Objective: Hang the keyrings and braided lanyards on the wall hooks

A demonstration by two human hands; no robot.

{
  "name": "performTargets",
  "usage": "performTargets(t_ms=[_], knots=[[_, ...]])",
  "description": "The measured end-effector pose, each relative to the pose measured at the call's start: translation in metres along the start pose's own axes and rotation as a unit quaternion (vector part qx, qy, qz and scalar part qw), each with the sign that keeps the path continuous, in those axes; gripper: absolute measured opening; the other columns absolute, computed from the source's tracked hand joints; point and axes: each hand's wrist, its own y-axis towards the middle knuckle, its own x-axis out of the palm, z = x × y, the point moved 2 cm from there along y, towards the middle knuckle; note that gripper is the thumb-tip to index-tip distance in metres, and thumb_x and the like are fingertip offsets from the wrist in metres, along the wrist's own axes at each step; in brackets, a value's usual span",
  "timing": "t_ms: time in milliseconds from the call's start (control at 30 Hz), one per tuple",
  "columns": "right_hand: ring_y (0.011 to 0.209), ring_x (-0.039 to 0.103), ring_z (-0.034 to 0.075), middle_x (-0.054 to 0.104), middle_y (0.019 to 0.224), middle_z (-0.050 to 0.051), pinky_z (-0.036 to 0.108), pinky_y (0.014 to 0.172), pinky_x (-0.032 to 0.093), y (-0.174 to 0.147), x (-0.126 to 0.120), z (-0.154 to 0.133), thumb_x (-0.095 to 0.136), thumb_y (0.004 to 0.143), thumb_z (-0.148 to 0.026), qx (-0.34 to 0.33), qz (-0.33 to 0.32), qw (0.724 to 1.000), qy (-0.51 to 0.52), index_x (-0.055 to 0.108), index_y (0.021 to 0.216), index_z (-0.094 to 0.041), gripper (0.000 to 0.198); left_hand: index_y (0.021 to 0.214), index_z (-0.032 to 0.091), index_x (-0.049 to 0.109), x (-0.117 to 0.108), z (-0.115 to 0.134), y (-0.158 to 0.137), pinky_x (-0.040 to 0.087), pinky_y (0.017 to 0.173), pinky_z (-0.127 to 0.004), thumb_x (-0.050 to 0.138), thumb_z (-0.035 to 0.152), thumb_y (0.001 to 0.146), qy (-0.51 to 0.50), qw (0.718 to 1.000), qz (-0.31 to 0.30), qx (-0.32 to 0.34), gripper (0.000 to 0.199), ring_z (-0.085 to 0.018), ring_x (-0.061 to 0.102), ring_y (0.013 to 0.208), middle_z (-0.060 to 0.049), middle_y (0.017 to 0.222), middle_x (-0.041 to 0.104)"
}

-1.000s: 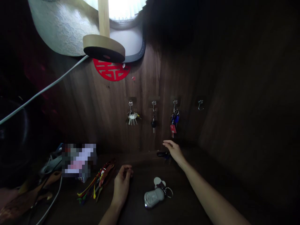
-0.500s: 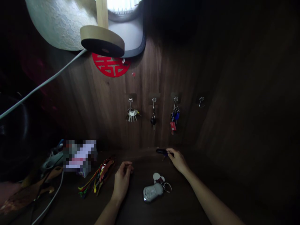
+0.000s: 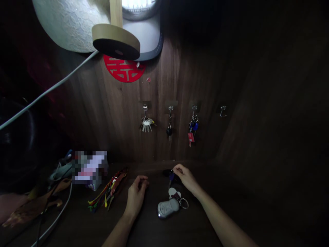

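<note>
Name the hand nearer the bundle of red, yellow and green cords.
Left. The left hand is just right of the bundle; the right hand is much farther right.

A dark brown wooden bench (image 3: 145, 228) carries a grey fob (image 3: 168, 208), lying flat toward the near middle, with its metal ring (image 3: 188, 204) to the right and a pale rounded charm (image 3: 172, 192) just behind. To the left of these, well apart, a bundle of cords (image 3: 114, 187) in red, yellow, green and brown lies slantwise. Farther left are a box-like thing (image 3: 88, 171) blurred by large pixels, a brown carved piece (image 3: 33, 207) and a pale cable (image 3: 66, 203).
</note>
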Motion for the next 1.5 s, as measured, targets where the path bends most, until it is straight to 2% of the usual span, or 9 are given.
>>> performTargets(t_ms=[167,433,667,833,967,1100,1233,1333,1500], knots=[[0.06,0.054,0.014,0.057,0.061,-0.002,0.024,0.056,0.04,-0.003,0.023,-0.023,0.051,0.076,-0.04,-0.012,-0.022,0.998,0.052,0.057,0.07,-0.02,0.022,0.091,0.021,0.062,0.0,0.006,-0.003,0.048,0.07,-0.028,0.048,0.035,0.082,0.04,0.998,-0.009,0.045,0.021,-0.018,0.063,0.077,-0.002,0.085,0.068],[0.064,0.055,0.014,0.06,0.065,-0.001,0.024,0.059,0.041,-0.014,0.057,-0.052,0.055,0.076,-0.036,-0.034,-0.04,0.991,0.12,0.06,0.072,-0.019,0.019,0.103,0.023,0.061,-0.001,0.015,-0.008,0.044,0.09,-0.038,0.056,0.029,0.08,0.033,0.989,-0.027,0.142,0.024,-0.022,0.057,0.101,-0.006,0.103,0.064],[0.068,0.058,0.016,0.063,0.069,0.0,0.025,0.062,0.043,-0.022,0.065,-0.063,0.055,0.079,-0.042,-0.041,-0.042,0.989,0.138,0.062,0.074,-0.018,0.026,0.102,0.023,0.061,0.0,0.016,-0.009,0.044,0.088,-0.033,0.049,0.033,0.085,-0.004,0.994,-0.055,0.091,0.023,-0.021,0.059,0.097,-0.006,0.102,0.066],[0.074,0.06,0.018,0.065,0.075,0.002,0.026,0.065,0.045,-0.026,0.067,-0.059,0.05,0.082,-0.048,-0.039,-0.026,0.99,0.132,0.064,0.08,-0.02,0.032,0.093,0.02,0.06,0.0,0.016,-0.009,0.045,0.076,-0.027,0.044,0.04,0.086,-0.039,0.996,-0.058,0.052,0.026,-0.018,0.06,0.082,-0.002,0.085,0.066],[0.075,0.06,0.018,0.066,0.078,0.002,0.026,0.066,0.045,-0.03,0.067,-0.06,0.047,0.084,-0.046,-0.039,-0.025,0.992,0.116,0.063,0.084,-0.02,0.03,0.089,0.018,0.06,-0.001,0.014,-0.005,0.044,0.07,-0.024,0.044,0.044,0.085,-0.067,0.996,-0.057,0.02,0.031,-0.017,0.057,0.076,-0.001,0.079,0.064],[0.082,0.059,0.019,0.064,0.084,0.003,0.029,0.076,0.044,-0.034,0.064,-0.064,0.052,0.083,-0.036,-0.103,0.003,0.993,0.049,0.061,0.086,-0.022,0.018,0.087,0.017,0.061,-0.002,0.012,-0.002,0.043,0.067,-0.024,0.046,0.047,0.083,-0.092,0.995,-0.039,-0.001,0.033,-0.017,0.055,0.074,0.0,0.075,0.061],[0.087,0.056,0.02,0.062,0.087,0.003,0.033,0.081,0.042,-0.038,0.068,-0.065,0.059,0.077,-0.024,-0.191,0.007,0.981,-0.032,0.06,0.083,-0.023,0.006,0.089,0.017,0.061,-0.002,0.011,0.0,0.044,0.072,-0.025,0.049,0.045,0.082,-0.11,0.993,-0.04,0.008,0.032,-0.018,0.055,0.081,-0.001,0.081,0.062],[0.085,0.056,0.02,0.062,0.085,0.003,0.034,0.078,0.043,-0.039,0.07,-0.065,0.055,0.08,-0.02,-0.206,0.016,0.977,-0.053,0.059,0.081,-0.024,0.006,0.087,0.018,0.061,-0.002,0.011,-0.001,0.044,0.072,-0.025,0.048,0.046,0.082,-0.105,0.994,-0.039,0.008,0.031,-0.018,0.056,0.08,-0.001,0.079,0.062],[0.083,0.055,0.019,0.061,0.082,0.003,0.033,0.078,0.042,-0.04,0.066,-0.064,0.049,0.086,-0.024,-0.213,0.025,0.976,-0.033,0.06,0.081,-0.025,0.011,0.09,0.019,0.058,-0.001,0.01,-0.003,0.044,0.073,-0.025,0.05,0.043,0.081,-0.085,0.996,-0.028,0.005,0.026,-0.016,0.057,0.078,0.0,0.079,0.061]])
